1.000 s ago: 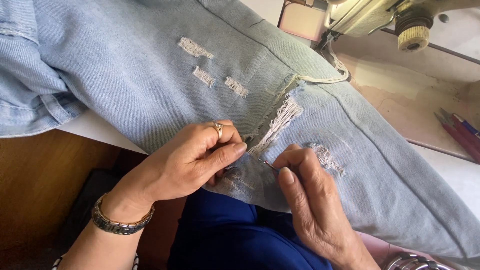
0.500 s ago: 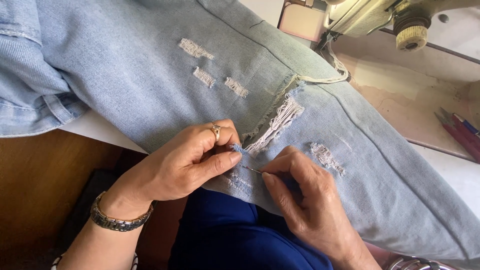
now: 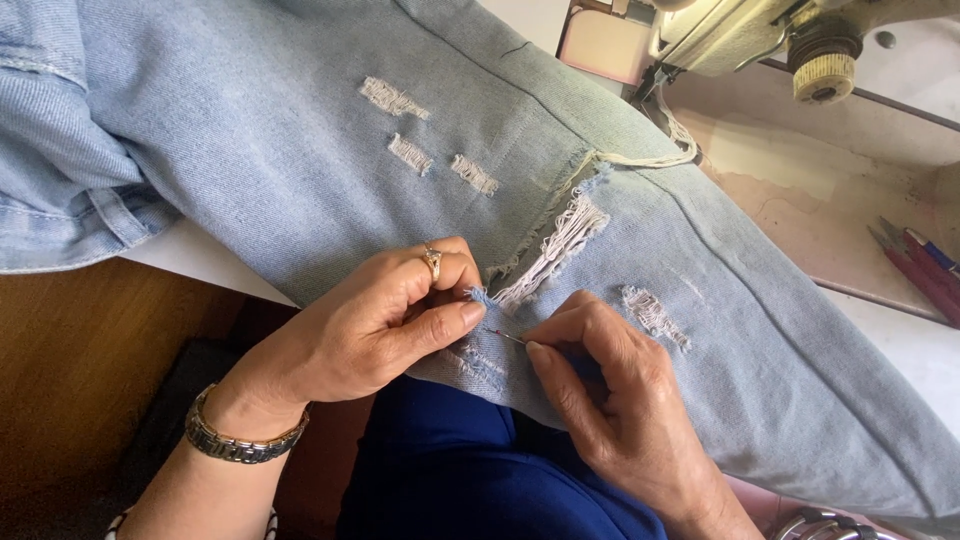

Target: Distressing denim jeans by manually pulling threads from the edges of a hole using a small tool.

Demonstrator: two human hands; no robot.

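— What do the hands hold?
— The left hand [image 3: 385, 320] pinches the frayed edge of the pale blue ripped denim jeans [image 3: 300, 150] between thumb and forefinger. The right hand [image 3: 610, 385] has its fingers closed on a thin metal seam-ripping tool [image 3: 508, 337], tip at that pinch.
— Anything beyond the grip?
— Up and right, a cream sewing machine [image 3: 740, 35] with a pink square plate [image 3: 605, 45]; farther right, red and blue pens [image 3: 925, 270].

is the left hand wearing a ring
Yes, a ring sits on a finger of the left hand, which pinches the light blue jeans.
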